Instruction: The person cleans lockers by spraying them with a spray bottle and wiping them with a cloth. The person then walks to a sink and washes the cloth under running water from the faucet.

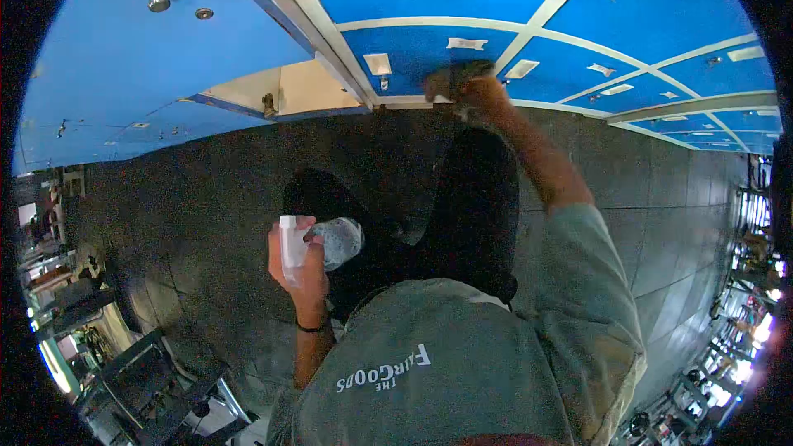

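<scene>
A spray bottle with a white trigger head and a clear body [339, 244] is in my left hand [302, 268], whose fingers wrap around its neck. The bottle is held low, over my bent knees. My right hand [487, 97] reaches forward to the lower edge of a blue locker door [413, 48]. It has a dark, cloth-like bundle [462, 76] against the door. That hand and the bundle are smeared by motion, so the finger detail is hard to make out.
More blue locker doors [570, 70] with pale frames and small metal latches run to the right. At left, a large blue panel [165, 58] with knobs stands beside an open compartment [310, 87]. Dark floor tiles [206, 182] lie below. Gym-like equipment [157, 388] stands behind at lower left.
</scene>
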`<state>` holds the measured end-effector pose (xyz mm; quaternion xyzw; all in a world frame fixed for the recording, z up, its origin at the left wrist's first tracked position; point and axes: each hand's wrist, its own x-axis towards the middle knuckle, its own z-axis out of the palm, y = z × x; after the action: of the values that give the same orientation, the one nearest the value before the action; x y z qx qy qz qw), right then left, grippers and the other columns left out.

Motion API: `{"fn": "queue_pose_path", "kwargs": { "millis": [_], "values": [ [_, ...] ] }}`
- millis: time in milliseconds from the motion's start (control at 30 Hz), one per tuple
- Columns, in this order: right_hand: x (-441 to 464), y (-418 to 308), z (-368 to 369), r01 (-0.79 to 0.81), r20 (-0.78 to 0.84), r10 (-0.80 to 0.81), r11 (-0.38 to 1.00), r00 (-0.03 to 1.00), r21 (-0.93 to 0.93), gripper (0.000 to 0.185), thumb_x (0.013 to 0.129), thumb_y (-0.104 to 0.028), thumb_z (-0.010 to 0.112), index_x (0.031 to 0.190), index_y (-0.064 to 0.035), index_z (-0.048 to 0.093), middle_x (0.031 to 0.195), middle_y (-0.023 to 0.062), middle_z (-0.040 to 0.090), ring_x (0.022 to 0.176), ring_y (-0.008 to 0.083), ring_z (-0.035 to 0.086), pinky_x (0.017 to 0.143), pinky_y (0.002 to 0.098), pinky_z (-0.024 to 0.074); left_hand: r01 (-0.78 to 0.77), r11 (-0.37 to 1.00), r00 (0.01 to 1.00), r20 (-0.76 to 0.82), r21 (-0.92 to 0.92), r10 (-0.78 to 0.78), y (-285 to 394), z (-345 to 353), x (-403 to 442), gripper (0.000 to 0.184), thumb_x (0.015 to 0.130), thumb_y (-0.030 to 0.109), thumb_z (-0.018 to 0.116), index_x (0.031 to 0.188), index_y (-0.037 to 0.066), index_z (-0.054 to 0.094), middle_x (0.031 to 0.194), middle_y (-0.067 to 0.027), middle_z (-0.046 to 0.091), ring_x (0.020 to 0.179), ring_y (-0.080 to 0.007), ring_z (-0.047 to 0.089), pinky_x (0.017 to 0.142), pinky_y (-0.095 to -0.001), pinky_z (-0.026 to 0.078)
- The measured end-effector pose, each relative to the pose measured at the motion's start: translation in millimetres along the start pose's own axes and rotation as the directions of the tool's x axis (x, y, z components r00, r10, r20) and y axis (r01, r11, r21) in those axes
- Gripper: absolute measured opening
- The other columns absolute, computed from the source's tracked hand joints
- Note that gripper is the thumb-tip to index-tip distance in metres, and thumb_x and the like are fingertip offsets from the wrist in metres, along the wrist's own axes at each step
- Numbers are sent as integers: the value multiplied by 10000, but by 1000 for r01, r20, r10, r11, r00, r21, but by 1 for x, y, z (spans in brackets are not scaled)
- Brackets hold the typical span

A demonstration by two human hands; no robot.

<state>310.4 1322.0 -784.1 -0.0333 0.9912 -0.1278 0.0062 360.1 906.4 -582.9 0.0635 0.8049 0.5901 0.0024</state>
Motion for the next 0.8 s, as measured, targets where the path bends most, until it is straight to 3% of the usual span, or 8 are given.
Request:
{"fn": "queue_pose_path", "kwargs": {
  "millis": [100, 233, 433, 500, 567, 600, 633, 800],
  "values": [
    [-6, -4, -11, 38, -84, -26, 989, 996, 142, 242, 845, -251, 561, 1061, -232, 667, 991, 8, 675, 929, 203, 652, 793, 340, 525, 27, 999, 1000, -3, -40, -27, -9, 3, 2, 284, 758, 13, 600, 1039, -15, 563, 1011, -124, 600, 916, -197, 591, 762, -312, 488],
    [65, 35, 180, 42, 74, -49, 995, 996, 91, 405, 862, -226, 572, 1267, -219, 551, 1112, 46, 644, 1030, 204, 607, 830, 362, 511, 1, 999, 1000, 9, -35, -1, -5, 7, 1, 262, 762, 14, 605, 1020, -11, 561, 1011, -125, 595, 925, -208, 593, 771, -314, 486],
    [42, 34, 169, -183, 74, 174, 770, 982, 611, 403, 901, -314, 489, 1236, -99, 554, 1232, 76, 592, 1078, 230, 571, 921, 390, 445, -40, 998, 999, 17, -42, 41, -5, 0, -4, 251, 770, 35, 635, 1006, -6, 561, 979, -115, 599, 920, -198, 588, 800, -323, 480],
    [9, 41, 157, -232, 24, 237, 917, 971, 324, 434, 908, -349, 451, 1239, -88, 555, 1266, 82, 577, 1118, 247, 550, 971, 420, 394, -36, 994, 999, 28, -99, 39, -5, 1, -4, 251, 768, 41, 638, 1005, 0, 567, 971, -104, 604, 907, -185, 584, 807, -324, 477],
    [-14, 50, 141, -199, -66, 192, 838, 979, -507, 472, 911, -391, 403, 1255, -106, 557, 1294, 83, 567, 1181, 273, 519, 1042, 472, 315, -66, 986, 997, 17, -152, 70, -4, 11, -1, 248, 766, 47, 632, 1003, 7, 575, 967, -91, 609, 892, -173, 580, 811, -321, 475],
    [-19, 33, 82, -93, 279, 252, 872, 927, -480, 502, 907, -439, 405, 1256, -117, 568, 1288, 90, 571, 1231, 288, 484, 1051, 553, 244, -23, 993, 1000, -22, -120, 20, -10, 20, 3, 219, 776, 61, 620, 988, 13, 589, 964, -77, 613, 869, -159, 576, 804, -307, 468],
    [-23, 22, 51, -142, 323, 299, 891, 898, -431, 500, 907, -436, 411, 1261, -117, 562, 1292, 91, 567, 1234, 288, 481, 1052, 552, 246, -53, 988, 998, 23, -148, 57, -10, 26, 12, 207, 779, 59, 620, 979, 13, 592, 955, -73, 615, 863, -155, 575, 797, -299, 464],
    [-46, -36, -66, -437, 208, 421, 899, 883, 36, 497, 906, -423, 444, 1285, -114, 534, 1314, 93, 546, 1249, 288, 467, 1059, 543, 259, 88, 899, 977, 212, -430, 6, 122, 47, 54, 172, 789, 43, 644, 954, 36, 598, 870, -41, 631, 705, -113, 551, 664, -256, 472]
  ]
}}
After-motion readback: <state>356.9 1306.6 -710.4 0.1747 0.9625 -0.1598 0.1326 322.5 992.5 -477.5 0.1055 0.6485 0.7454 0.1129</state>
